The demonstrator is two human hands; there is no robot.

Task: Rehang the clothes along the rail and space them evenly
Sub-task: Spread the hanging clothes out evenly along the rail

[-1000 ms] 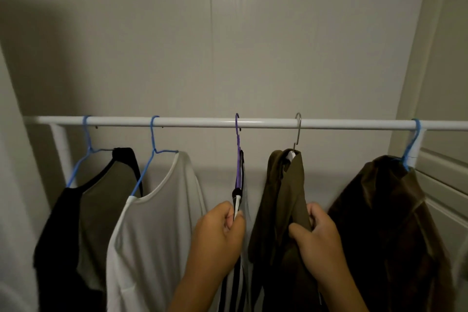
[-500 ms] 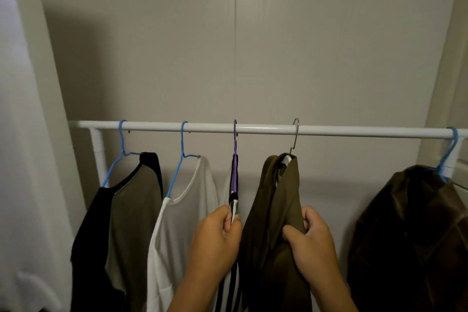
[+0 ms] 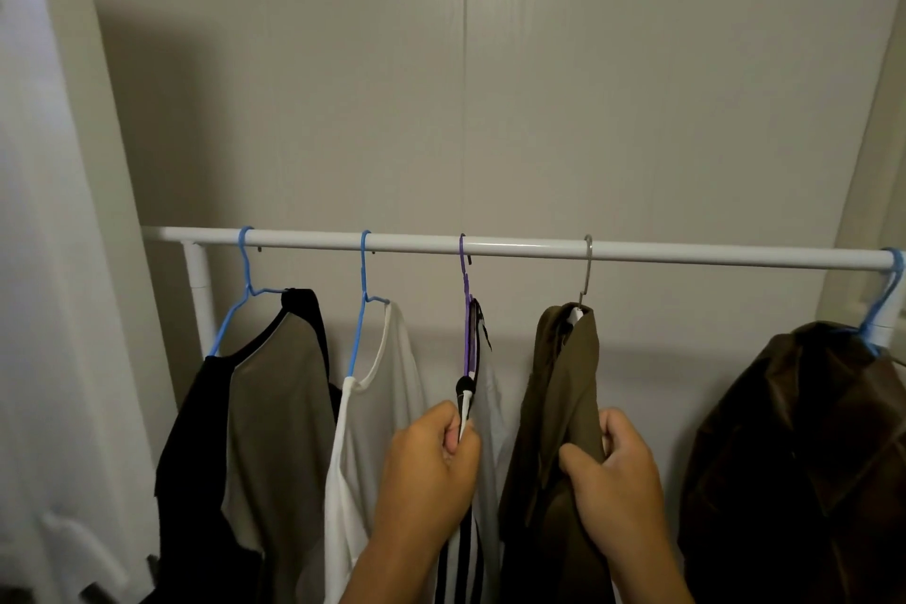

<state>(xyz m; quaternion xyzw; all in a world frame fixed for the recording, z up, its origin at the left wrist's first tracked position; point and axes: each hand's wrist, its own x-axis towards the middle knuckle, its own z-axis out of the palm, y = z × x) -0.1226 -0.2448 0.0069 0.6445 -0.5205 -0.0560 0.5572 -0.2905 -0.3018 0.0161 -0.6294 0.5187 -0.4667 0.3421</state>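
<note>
- Rail: white, above both hands.
- Black-and-taupe top, white top: on blue hangers, left of the left hand.
- Left hand: closed fist, pinching the striped garment just below its purple hanger.
- Right hand: fingers curled round a fold of the olive garment, which hangs on a steel hook.
- Brown jacket: well right of the right hand, at the rail's end.
- Handling note: the gap right of the olive piece looks widest. Slide its hook rightward, drawing gently so the cloth stays on.
</note>
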